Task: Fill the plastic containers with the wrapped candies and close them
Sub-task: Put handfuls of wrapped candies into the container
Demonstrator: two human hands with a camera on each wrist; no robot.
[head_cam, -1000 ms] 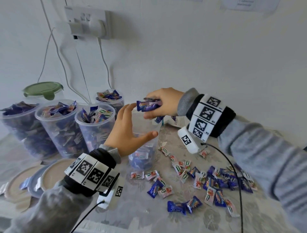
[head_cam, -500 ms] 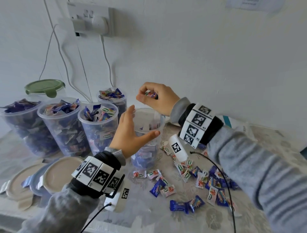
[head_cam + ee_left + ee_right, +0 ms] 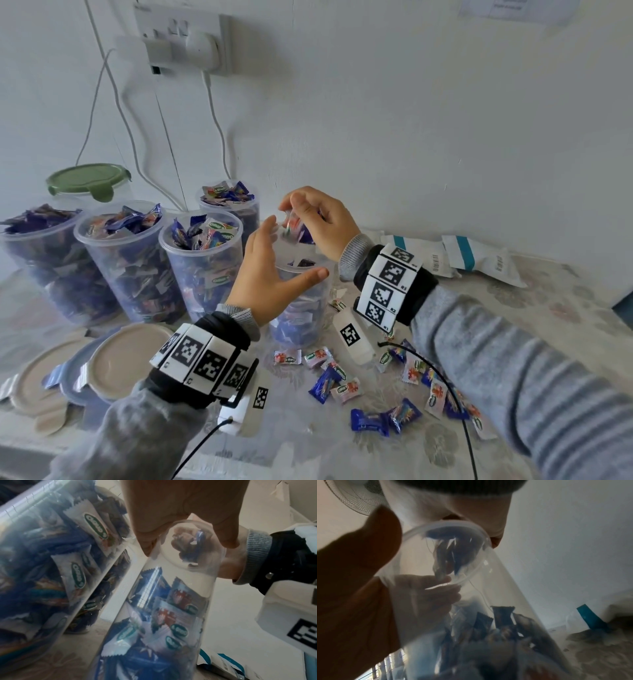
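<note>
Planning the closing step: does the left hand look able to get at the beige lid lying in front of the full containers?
Probably yes. The beige lid lies uncovered just beside the left wrist, nothing on top, but the left hand would first have to let go of the half-filled container it steadies.

candies (image 3: 295,229) in right hand (image 3: 320,224): count unclear | far-left tub (image 3: 41,260): perhaps cropped

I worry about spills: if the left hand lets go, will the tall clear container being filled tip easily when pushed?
Probably somewhat. The container is tall and narrow, and its candies fill only the lower part, which should steady it. Its thin clear wall looks light, so the left hand bracing it seems wise.
</note>
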